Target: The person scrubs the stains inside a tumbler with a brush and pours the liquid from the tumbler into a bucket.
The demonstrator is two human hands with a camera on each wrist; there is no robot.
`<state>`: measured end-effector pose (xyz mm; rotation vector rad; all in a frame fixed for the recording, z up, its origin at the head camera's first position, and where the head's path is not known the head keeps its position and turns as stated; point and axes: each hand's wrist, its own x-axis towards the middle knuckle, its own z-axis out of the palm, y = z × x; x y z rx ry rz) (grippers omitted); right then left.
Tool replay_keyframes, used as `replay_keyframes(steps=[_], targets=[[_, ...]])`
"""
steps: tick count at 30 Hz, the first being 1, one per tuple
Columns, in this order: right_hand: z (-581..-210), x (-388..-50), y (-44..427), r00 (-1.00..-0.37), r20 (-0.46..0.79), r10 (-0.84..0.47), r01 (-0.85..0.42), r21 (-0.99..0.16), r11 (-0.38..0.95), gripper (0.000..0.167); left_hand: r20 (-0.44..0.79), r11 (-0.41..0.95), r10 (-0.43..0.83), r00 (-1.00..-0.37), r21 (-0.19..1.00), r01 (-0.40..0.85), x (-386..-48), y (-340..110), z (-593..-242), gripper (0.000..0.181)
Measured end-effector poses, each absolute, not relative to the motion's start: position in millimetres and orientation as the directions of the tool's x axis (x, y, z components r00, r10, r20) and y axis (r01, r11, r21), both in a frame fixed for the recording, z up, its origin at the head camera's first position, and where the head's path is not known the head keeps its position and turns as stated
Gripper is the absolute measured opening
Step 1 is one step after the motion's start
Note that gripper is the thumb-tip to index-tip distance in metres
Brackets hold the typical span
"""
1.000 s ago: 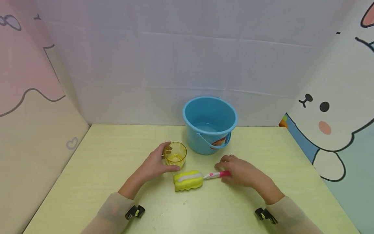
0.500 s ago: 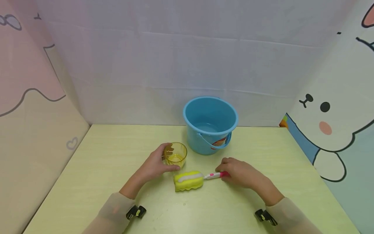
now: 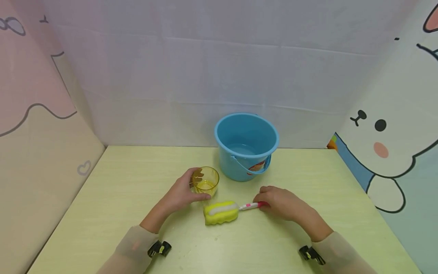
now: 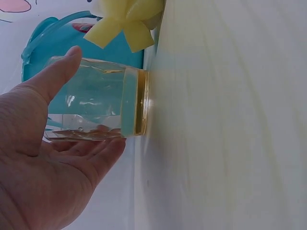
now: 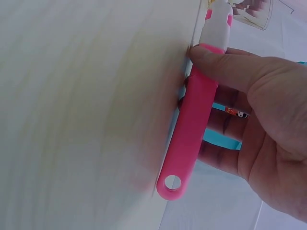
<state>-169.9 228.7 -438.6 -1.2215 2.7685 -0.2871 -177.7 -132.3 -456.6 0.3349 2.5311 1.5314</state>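
A yellow-tinted glass cup [image 3: 206,185] stands upright on the table. My left hand [image 3: 183,192] holds it from the left, with the thumb on the near side and the fingers round the far side. To the cup's right and nearer to me is a bottle brush with a yellow and white sponge head [image 3: 220,213]. My right hand [image 3: 282,203] grips its pink handle [image 5: 192,115], thumb on one side and fingers behind. The handle's end with a round hole sticks out of the grip in the right wrist view.
A light blue bucket [image 3: 224,161] with its handle hanging down stands behind the cup and brush. The pale wooden table [image 3: 137,163] ends at a white cloth backdrop [image 3: 154,83]. Printed cloth panels flank it on both sides.
My right hand's fingers have drawn in round the pink handle, and the brush has shifted very slightly. The left hand and cup have stayed nearly still.
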Motion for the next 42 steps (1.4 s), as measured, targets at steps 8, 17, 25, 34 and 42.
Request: replay_keyframes(steps=[8, 17, 25, 34, 42], targets=[[-436, -170, 229, -0.676, -0.042, -0.735, -0.714, -0.208, 0.669, 0.016, -0.024, 0.450, 0.272, -0.962, 0.887, 0.106, -178, -133, -458, 0.097], [-434, -167, 232, -0.668, 0.003, -0.744, -0.727, -0.217, 0.651, 0.024, -0.018, 0.454, 0.269, -0.963, 0.884, 0.111, -178, -133, -459, 0.097], [-430, -166, 237, -0.652, 0.055, -0.756, -0.749, -0.200, 0.632, 0.026, -0.018, 0.458, 0.270, -0.963, 0.882, 0.112, -177, -134, -459, 0.097], [-412, -164, 248, -0.707, 0.034, -0.706, -0.697, -0.201, 0.688, 0.030, -0.010, 0.445, 0.285, -0.959, 0.887, 0.123, -176, -135, -458, 0.096], [-388, -162, 259, -0.679, 0.130, -0.723, -0.734, -0.166, 0.659, 0.029, -0.006, 0.447, 0.282, -0.959, 0.886, 0.126, -173, -133, -456, 0.095]])
